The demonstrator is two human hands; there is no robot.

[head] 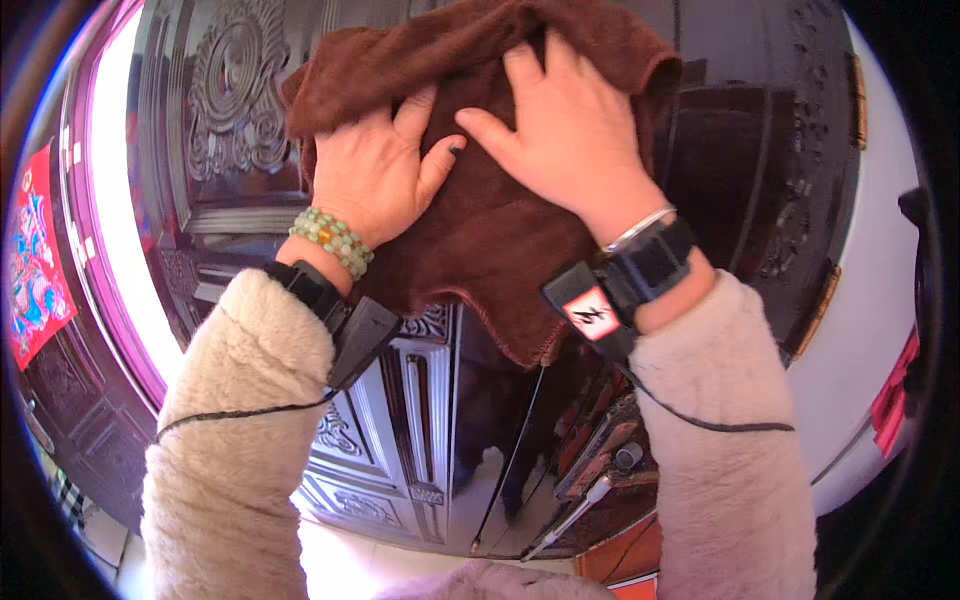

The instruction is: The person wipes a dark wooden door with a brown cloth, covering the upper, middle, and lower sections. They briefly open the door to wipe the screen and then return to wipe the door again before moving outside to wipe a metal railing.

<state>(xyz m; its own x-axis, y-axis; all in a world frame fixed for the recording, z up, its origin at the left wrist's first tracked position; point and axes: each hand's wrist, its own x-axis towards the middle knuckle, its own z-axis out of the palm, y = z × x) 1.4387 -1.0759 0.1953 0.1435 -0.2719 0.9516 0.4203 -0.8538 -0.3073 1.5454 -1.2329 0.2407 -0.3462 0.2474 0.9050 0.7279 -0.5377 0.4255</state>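
A brown cloth (480,217) with a stitched edge lies spread against a dark carved door (720,150). My left hand (375,161) holds its left part flat against the door, and a fold of cloth covers most of the fingers. To the right, my right hand (574,127) presses on the same cloth with the thumb pointing left; its fingertips are partly hidden by the upper fold. The cloth's lower corner hangs between my forearms. A green bead bracelet (334,240) is on my left wrist, and a silver bangle (640,229) on my right.
Black devices with cords are strapped at both wrists, including a right wrist unit (589,311). Below stand a metal rod (570,517) and a dark wooden piece (622,435). Brass hinges (817,311) line the right edge. A red poster (37,259) hangs on another door panel at left.
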